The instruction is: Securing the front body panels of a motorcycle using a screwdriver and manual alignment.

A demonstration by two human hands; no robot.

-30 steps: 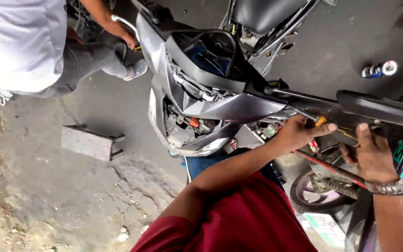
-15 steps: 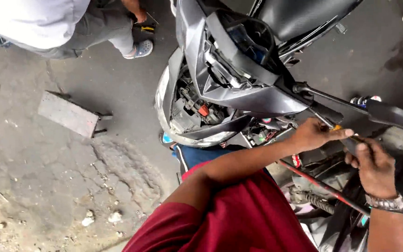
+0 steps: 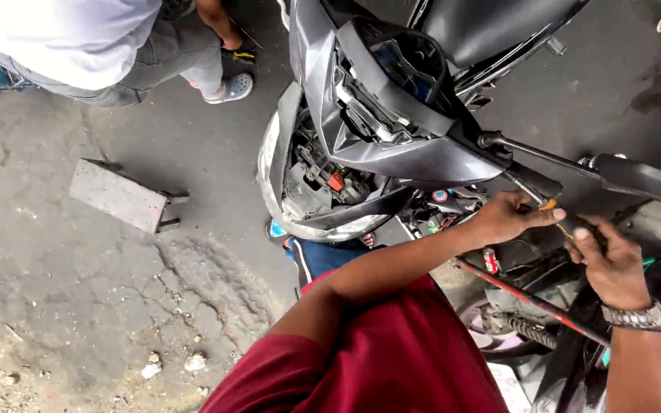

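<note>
Pinching a thin, stiff screwdriver [image 3: 551, 205], the left hand [image 3: 508, 217] clamps its yellow handle; the right hand [image 3: 612, 264] curls beside it, its grip unclear.

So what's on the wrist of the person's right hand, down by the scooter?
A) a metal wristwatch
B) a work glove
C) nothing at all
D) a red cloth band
A: a silver metal wristwatch sits on the wrist just below the right hand, which is bare and working beside the left hand at the dark grey scooter.
</note>
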